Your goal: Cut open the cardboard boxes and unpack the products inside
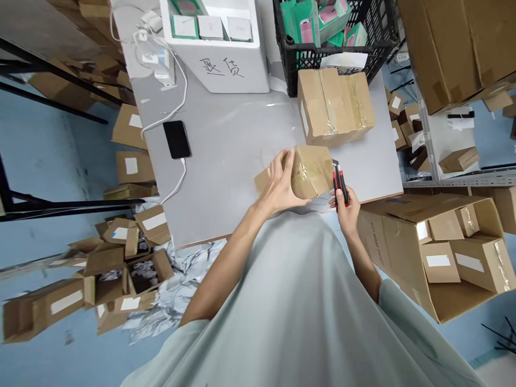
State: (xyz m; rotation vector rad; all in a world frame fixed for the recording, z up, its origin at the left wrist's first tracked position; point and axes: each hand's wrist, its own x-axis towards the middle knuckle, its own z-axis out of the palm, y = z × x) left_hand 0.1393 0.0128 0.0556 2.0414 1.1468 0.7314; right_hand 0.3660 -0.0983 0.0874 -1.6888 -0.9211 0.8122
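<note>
My left hand (280, 183) is closed around a small taped cardboard box (312, 172) at the front edge of the table. Fingers lie over its left part, with the thumb along the near side. A red and black box cutter (338, 183) is in my right hand (347, 208), pointing away from me just beside the box's right side. Whether its blade is out is too small to tell. Beyond the small box stands a larger taped cardboard box (334, 107), close to it.
On the grey table (229, 134) are a phone (176, 140) with a white cable, a white bin (237, 67) of small boxes and a black crate (292, 59) of green-pink packages. A large open carton (391, 236) holding boxes stands right. Opened boxes (105, 258) lie on the floor left.
</note>
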